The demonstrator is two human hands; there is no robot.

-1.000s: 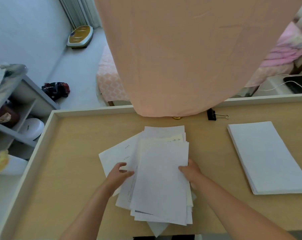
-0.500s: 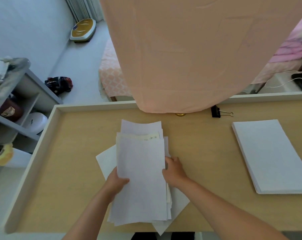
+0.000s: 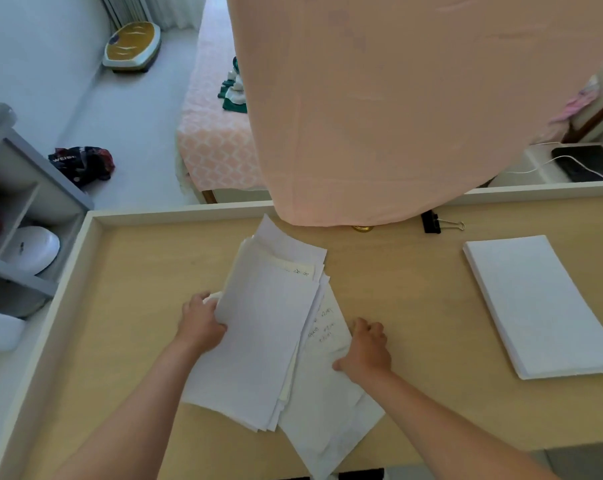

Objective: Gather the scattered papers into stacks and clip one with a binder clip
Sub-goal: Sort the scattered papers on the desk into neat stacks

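A loose pile of white papers (image 3: 262,334) lies in the middle of the wooden desk (image 3: 414,306), its sheets fanned out of line. My left hand (image 3: 199,322) grips the pile's left edge. My right hand (image 3: 364,348) presses on the right side of a lower sheet with handwriting (image 3: 322,329). A neat stack of white paper (image 3: 539,303) rests at the desk's right. A black binder clip (image 3: 431,222) lies near the far edge, apart from both hands.
A peach cloth (image 3: 397,98) hangs over the desk's far edge and hides part of a small gold object (image 3: 361,229). A raised white rim (image 3: 85,258) borders the desk. A grey shelf unit (image 3: 19,209) stands to the left.
The pile has tilted and spread. My right hand has slid out to the right onto a lower handwritten sheet, and my left hand has shifted up along the left edge.
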